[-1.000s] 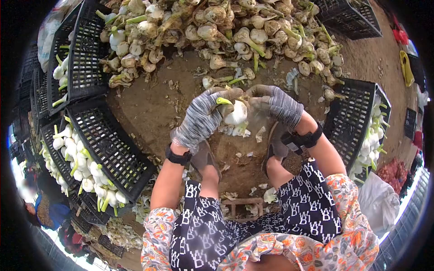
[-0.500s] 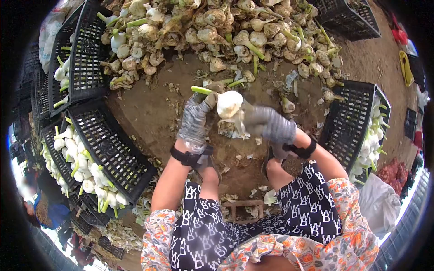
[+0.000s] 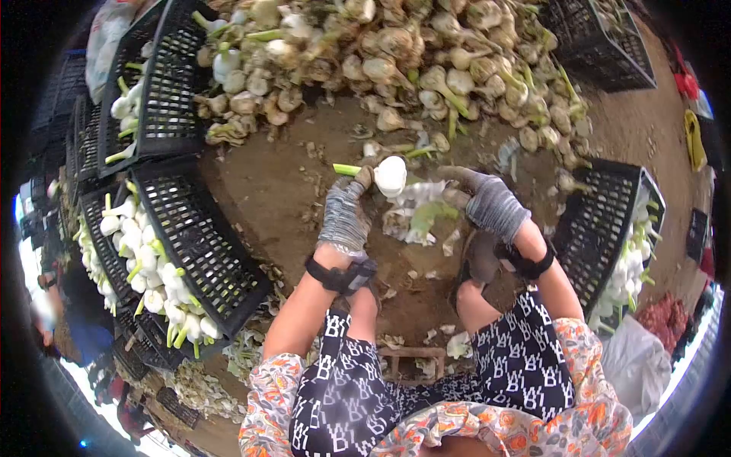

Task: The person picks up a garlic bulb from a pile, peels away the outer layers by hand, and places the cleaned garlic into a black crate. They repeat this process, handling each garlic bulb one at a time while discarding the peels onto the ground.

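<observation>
A white garlic bulb [image 3: 391, 177] with a cut green stalk sits in my left hand [image 3: 346, 209], which is gloved and closed around the stalk end, the stalk pointing left. My right hand [image 3: 491, 202], also gloved, is to the right of the bulb and apart from it. Loose garlic skin [image 3: 426, 193] hangs between the bulb and my right fingertips, its right end pinched at finger and thumb. Below, more papery skin [image 3: 400, 225] lies on the ground between my hands.
Unpeeled, soil-stained garlic [image 3: 396, 46] is heaped ahead. Black crates holding clean white garlic stand at left [image 3: 202, 244] and right [image 3: 598, 228]; another crate [image 3: 601, 42] is at the far right. A brick-like frame [image 3: 411, 353] lies between my feet. Another person [image 3: 84, 305] is at the far left.
My right hand has moved right, away from the bulb, and skin has come off it. The bulb looks whiter and cleaner. My left hand still grips the stalk. The whole view has shifted slightly.
</observation>
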Motion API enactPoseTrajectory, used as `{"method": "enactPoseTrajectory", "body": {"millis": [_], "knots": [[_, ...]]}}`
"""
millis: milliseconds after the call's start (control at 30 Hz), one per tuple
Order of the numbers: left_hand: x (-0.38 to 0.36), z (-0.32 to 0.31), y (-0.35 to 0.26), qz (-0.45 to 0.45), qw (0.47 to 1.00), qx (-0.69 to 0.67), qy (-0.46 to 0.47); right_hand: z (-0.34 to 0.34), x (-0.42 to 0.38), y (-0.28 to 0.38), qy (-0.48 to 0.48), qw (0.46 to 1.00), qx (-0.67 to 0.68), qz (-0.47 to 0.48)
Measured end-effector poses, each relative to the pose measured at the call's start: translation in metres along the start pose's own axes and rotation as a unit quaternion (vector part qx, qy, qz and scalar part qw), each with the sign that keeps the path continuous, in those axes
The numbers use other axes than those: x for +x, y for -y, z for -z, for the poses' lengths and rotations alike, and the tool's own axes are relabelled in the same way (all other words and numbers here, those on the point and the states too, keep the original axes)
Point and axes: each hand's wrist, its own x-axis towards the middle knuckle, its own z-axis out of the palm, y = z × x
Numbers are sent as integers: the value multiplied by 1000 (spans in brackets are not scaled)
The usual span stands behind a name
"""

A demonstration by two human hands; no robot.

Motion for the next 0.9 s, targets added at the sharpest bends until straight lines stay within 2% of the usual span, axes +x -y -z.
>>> {"method": "enactPoseTrajectory", "body": {"millis": [33,67,100,133,167,200,233,300,367,400,433,467,500,533,567,633,700,833,867,900], "knots": [[2,3,-5,-9,1000,-28,-9,1,2,10,-3,1000,15,-13],[3,10,-19,17,997,-74,-5,1,5,17,-7,999,31,-27],[4,20,-36,30,993,-112,-15,-4,8,12,-25,999,22,-8],[-13,3,-63,-35,990,-137,-15,-12,12,-3,-44,999,13,11],[-4,30,-88,-55,986,-160,-1,-17,17,-16,-62,998,2,29],[-15,24,-119,-144,975,-167,14,-18,22,-22,-52,997,-56,14],[-20,28,-152,-182,954,-238,24,-18,24,-26,-55,996,-69,11],[-30,46,-210,-339,884,-265,184,-20,27,-31,-61,994,-94,5],[-47,31,-239,-423,870,-193,164,-21,30,-34,-47,993,-112,2],[-51,-4,-229,-526,838,-144,-16,-21,31,-34,-40,994,-99,9],[-35,-5,-234,-570,820,35,-44,-22,32,-33,-33,996,-85,15],[-29,-18,-225,-567,746,327,-123,-24,32,-34,-35,994,-100,35],[0,-11,-219,-601,646,456,-115,-24,33,-32,-33,994,-99,44],[1,-38,-197,-534,693,478,-77,-25,34,-29,-31,993,-98,52],[40,-24,-196,-624,469,622,-65,-25,35,-26,-28,993,-97,58],[76,-34,-176,-567,268,755,-192,-28,38,-20,-19,995,-78,64],[101,-44,-175,-487,335,787,-177,-32,38,-16,-10,996,-57,66],[95,-34,-169,-540,451,702,-111,-35,38,-7,-3,995,12,99],[81,-30,-160,-560,479,669,-96,-34,36,1,-28,991,57,115],[66,-26,-151,-578,505,635,-80,-29,35,9,-3,990,112,90]]}}
